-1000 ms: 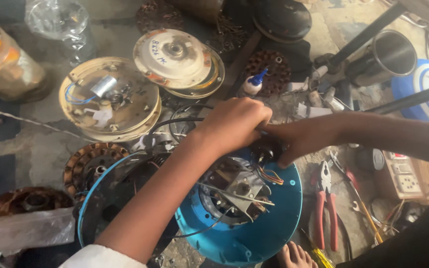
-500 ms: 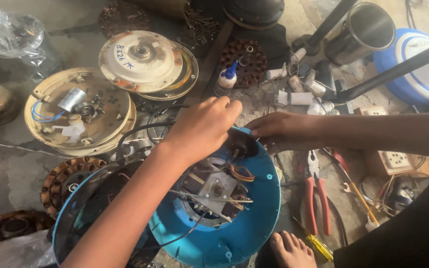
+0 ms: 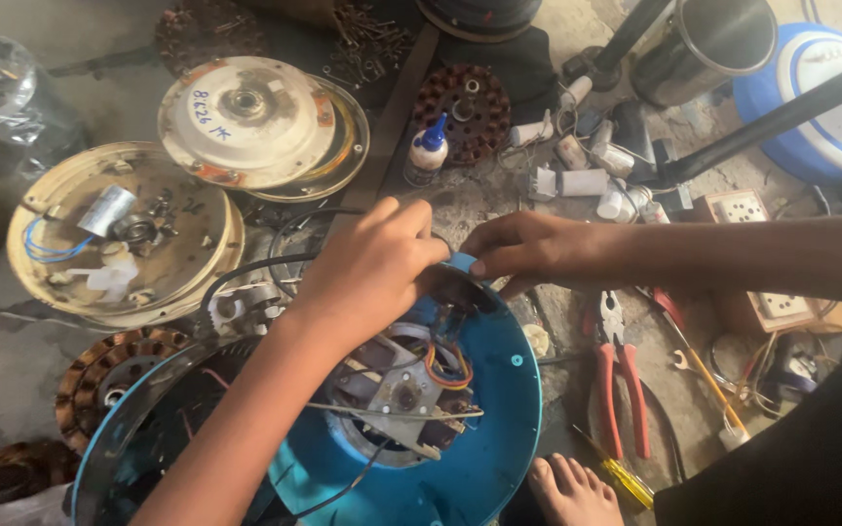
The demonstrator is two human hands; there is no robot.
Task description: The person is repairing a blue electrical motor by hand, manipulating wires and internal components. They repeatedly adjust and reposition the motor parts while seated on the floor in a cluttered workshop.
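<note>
The round blue plastic fan housing (image 3: 484, 429) sits at lower centre of the frame, its motor and coloured wiring exposed. The left hand (image 3: 367, 273) rests curled over the housing's upper rim, fingers bent down onto the parts inside; what it grips cannot be told. The right hand (image 3: 528, 251) reaches in from the right, fingertips pinched on the same upper rim, just beside the left hand. Red-handled pliers (image 3: 616, 380) lie on the floor right of the housing. A cream round metal fan cover (image 3: 124, 234) lies at left. A small blue-capped glue bottle (image 3: 428, 151) stands above the hands.
</note>
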